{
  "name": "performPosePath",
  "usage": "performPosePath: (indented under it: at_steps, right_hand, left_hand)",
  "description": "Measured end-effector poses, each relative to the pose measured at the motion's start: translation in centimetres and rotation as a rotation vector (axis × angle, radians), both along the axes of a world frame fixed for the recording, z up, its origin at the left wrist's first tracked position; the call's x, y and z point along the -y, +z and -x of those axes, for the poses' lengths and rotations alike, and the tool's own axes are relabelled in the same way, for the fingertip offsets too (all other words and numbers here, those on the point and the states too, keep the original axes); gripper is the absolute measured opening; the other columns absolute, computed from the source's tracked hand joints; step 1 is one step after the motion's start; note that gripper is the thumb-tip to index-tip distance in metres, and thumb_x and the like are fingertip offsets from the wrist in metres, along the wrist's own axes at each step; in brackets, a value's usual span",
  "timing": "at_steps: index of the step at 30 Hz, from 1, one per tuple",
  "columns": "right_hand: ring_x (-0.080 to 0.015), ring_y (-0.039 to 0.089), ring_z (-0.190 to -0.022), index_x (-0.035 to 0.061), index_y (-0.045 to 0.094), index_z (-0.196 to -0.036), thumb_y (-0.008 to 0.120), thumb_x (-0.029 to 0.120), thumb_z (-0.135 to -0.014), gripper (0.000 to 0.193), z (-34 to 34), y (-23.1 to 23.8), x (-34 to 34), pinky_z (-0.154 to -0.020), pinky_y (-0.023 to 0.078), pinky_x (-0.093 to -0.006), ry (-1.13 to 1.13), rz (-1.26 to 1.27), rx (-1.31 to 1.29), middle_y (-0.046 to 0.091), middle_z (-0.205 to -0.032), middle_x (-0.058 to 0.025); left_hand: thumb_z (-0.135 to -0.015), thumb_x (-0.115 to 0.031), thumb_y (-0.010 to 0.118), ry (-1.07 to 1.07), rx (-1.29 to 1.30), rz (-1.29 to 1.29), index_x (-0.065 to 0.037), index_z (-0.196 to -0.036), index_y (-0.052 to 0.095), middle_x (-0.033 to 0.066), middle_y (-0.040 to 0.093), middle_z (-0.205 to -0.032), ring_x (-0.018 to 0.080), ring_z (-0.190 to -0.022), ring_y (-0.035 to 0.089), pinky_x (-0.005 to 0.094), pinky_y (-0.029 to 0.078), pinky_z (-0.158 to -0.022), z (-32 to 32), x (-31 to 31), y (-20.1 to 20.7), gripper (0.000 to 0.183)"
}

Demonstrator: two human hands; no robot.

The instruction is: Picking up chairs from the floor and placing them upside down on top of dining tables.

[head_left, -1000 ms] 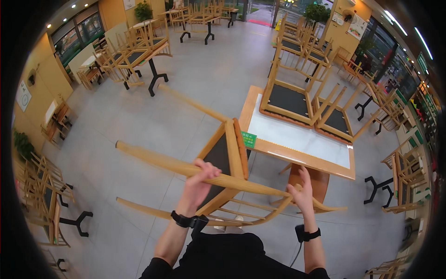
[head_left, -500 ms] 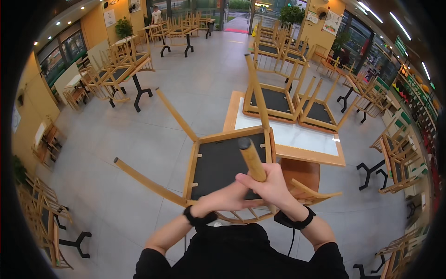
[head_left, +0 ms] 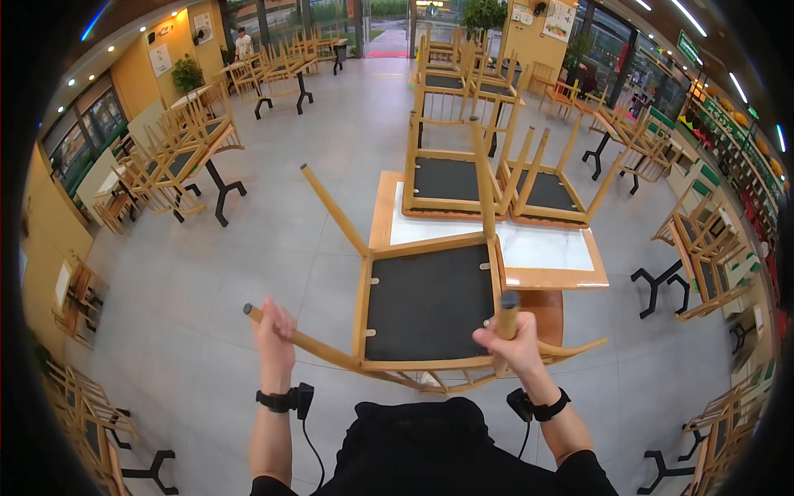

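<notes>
An upside-down wooden chair (head_left: 430,302) with a black underside hangs in front of me, its legs pointing up and its curved backrest low on my side. My left hand (head_left: 275,335) is wrapped round its near left leg. My right hand (head_left: 514,341) grips the near right leg just below the dark foot cap. Past the chair stands a table (head_left: 556,279) with a wooden rim and a white top; the held chair overlaps its left part in view. Two upturned chairs, a left one (head_left: 451,183) and a right one (head_left: 546,192), rest on that table.
A chair with a brown seat (head_left: 544,312) stands at the table's near side. Tables with upturned chairs, such as a stack at left (head_left: 178,161) and another at right (head_left: 703,240), line both sides. A person (head_left: 242,45) stands at the far left.
My left hand has moved left from beside the right hand and taken hold of the near left leg. The right hand has shifted slightly right and down, still on its leg.
</notes>
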State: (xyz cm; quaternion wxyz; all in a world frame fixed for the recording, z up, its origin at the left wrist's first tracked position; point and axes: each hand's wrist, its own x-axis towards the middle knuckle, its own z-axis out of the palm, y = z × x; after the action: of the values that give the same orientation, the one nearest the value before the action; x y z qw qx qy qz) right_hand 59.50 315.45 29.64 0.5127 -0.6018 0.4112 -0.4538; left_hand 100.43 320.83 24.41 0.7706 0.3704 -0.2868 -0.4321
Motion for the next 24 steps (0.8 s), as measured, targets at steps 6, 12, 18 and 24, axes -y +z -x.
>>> performPosePath:
  at_steps: [6,12,18,24]
  right_hand:
    - [-0.0066,0.05,-0.051,0.0041,0.055,-0.06,0.073,0.009,-0.086,0.032,7.0,-3.3,5.4,-0.049,0.038,-0.0233,-0.267,-0.008,0.077,0.055,-0.056,0.0004]
    - [-0.0083,0.051,-0.052,0.0053,0.054,-0.059,0.072,0.011,-0.087,0.034,10.5,-7.4,9.0,-0.052,0.038,-0.0248,-0.387,-0.037,0.101,0.054,-0.056,-0.0007]
    - [-0.0085,0.051,-0.055,0.0056,0.054,-0.062,0.072,0.009,-0.086,0.031,11.8,-9.7,12.0,-0.053,0.039,-0.025,-0.402,-0.048,0.166,0.054,-0.058,-0.0008]
    - [-0.0096,0.053,-0.058,0.0049,0.053,-0.063,0.071,0.009,-0.087,0.029,12.6,-11.2,13.5,-0.057,0.041,-0.0259,-0.425,-0.058,0.149,0.056,-0.06,-0.0017]
  left_hand:
    - [-0.101,-0.023,0.053,-0.024,0.16,-0.004,-0.013,-0.062,0.036,-0.0037,0.031,-0.054,0.0076,-0.047,0.029,0.0254,0.023,-0.048,9.3,6.8,1.9,0.044]
    - [-0.099,-0.02,0.056,-0.062,0.23,-0.028,-0.011,-0.062,0.04,-0.0045,0.033,-0.053,0.0068,-0.047,0.031,0.0248,0.024,-0.048,12.7,12.2,2.0,0.042]
    - [-0.098,-0.02,0.059,-0.108,0.239,-0.051,-0.008,-0.065,0.046,-0.0049,0.034,-0.055,0.0066,-0.049,0.033,0.0243,0.025,-0.048,14.3,15.0,1.1,0.037]
    - [-0.098,-0.02,0.061,-0.127,0.247,-0.053,-0.007,-0.065,0.048,-0.0042,0.038,-0.057,0.007,-0.051,0.034,0.0245,0.025,-0.049,15.2,16.3,-0.4,0.037]
